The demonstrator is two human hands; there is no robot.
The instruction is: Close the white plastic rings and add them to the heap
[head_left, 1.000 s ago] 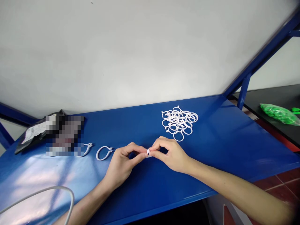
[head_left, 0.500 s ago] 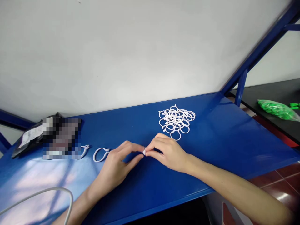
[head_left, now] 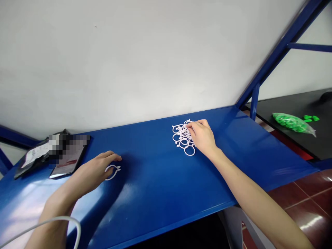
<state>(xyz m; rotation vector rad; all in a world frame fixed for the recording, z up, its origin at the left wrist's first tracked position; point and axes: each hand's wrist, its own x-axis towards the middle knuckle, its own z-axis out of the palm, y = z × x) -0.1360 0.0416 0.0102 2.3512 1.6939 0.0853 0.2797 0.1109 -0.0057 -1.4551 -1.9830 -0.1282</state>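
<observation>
My left hand (head_left: 90,172) lies low on the blue shelf (head_left: 155,180) at the left, fingers stretched out over a single white plastic ring (head_left: 113,172) whose end pokes out from under them. My right hand (head_left: 202,136) is farther back at the middle, fingertips curled and pinched into a tangled pile of white rings (head_left: 181,137). Part of the pile is hidden behind that hand.
A phone (head_left: 68,159) and a black pouch (head_left: 33,154) lie at the shelf's left end. A white cable (head_left: 59,221) loops at the bottom left. A blue frame post (head_left: 254,100) stands at the right, beyond it a black table with a bag of green pieces (head_left: 292,121).
My hands were together at the shelf's middle, pinching one ring. The left hand has carried the ring left and down to the shelf; the right hand has moved back to the pile.
</observation>
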